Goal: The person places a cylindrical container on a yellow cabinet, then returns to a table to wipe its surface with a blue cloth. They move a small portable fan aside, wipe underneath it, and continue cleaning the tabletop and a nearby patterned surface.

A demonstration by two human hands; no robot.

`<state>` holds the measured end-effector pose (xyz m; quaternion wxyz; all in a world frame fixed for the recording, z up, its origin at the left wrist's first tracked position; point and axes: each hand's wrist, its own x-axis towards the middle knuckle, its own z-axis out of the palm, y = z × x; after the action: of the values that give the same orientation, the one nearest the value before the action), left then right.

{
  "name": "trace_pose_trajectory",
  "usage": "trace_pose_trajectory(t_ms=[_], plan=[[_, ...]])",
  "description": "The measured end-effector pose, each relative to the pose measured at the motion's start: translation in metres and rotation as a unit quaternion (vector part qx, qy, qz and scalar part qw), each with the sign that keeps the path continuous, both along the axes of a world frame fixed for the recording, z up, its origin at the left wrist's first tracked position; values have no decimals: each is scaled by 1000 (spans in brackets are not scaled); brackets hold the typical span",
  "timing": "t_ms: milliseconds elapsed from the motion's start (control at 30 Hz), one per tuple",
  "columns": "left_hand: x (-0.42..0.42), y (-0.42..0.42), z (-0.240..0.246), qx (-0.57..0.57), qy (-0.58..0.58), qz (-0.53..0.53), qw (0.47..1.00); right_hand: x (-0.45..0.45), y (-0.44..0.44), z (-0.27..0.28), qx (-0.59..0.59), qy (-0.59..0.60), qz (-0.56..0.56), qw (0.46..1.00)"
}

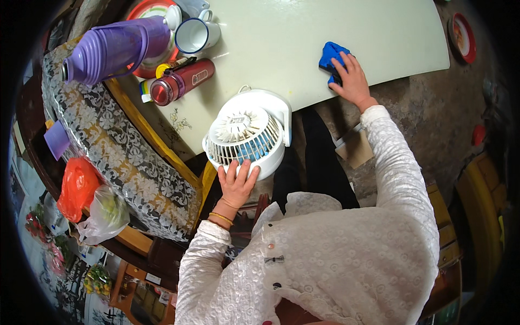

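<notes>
A small white electric fan (239, 126) with a round grille and pale blue blades is tilted at the near edge of the table. My left hand (237, 185) holds its lower rim, fingertips reaching up onto the housing. Farther right, a crumpled blue and black cloth (333, 55) lies on the table near its front edge. My right hand (351, 83) is on the cloth, the fingers and thumb spread around its near part.
The pale table (280, 44) carries a purple thermos flask (118, 48), a white enamel mug (195, 34), a red bottle (185, 81) and a red-rimmed tray (150, 73). A patterned covered surface (134, 150) stands left, with plastic bags (79, 189) beyond. A cardboard box (355, 148) sits below.
</notes>
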<state>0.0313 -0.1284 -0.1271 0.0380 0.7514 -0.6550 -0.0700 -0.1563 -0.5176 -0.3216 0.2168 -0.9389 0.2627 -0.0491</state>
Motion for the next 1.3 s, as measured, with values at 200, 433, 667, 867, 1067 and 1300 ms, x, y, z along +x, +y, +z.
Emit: trace_pose_trajectory(t_ms=[200,433,667,867,1067,1300], plan=[[3,0,-2,-10,-7,-29,1000,11,78,-19,-3,72,23,997],[-3,2,-5,-4,5,4,1000,-84,127,-3,231,92,59,967],[1,-2,-2,-24,-9,-19,1000,7,-49,1,478,-110,-134,861],[-1,-3,1,-5,-16,1,1000,64,-40,-24,80,-60,-136,986],[-5,-5,-1,-27,-32,16,999,99,3,-38,-124,23,-162,979],[-1,-4,1,-9,-20,-1,1000,211,81,-29,60,-60,158,984]])
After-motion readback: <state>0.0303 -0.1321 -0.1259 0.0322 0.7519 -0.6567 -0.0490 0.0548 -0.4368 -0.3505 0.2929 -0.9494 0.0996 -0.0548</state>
